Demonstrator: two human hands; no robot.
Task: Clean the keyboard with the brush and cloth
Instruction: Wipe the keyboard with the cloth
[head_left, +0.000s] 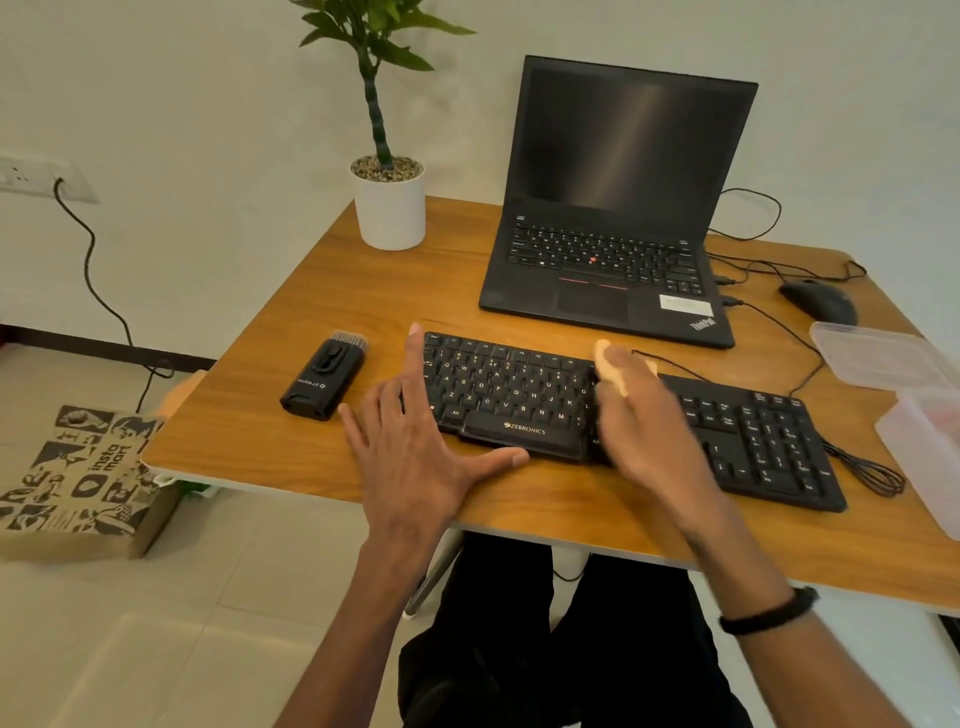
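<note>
Head view of a wooden bench carrying the task items, all placed here relative to the black keyboard, which lies near the bench's front edge. The left hand is spread wide and flat at the keyboard's left end: its fingers reach along that end and its thumb lies along the front edge, just below the spacebar marked ZEBRONICS. The right hand sits over the middle of the keyboard, blurred; its fingers curl round a small pale yellowish object, perhaps the cloth, though the blur leaves its identity uncertain. The brush, a black block with bristles at its far end, lies flat on the bench just left of the keyboard, apart from both hands. Behind the keyboard stands an open black laptop with a dark screen. A potted plant in a white pot stands behind and to the left. A black mouse rests behind and to the right, and clear plastic containers lie at the keyboard's right. A printed paper bag stands on the floor left of the bench.
</note>
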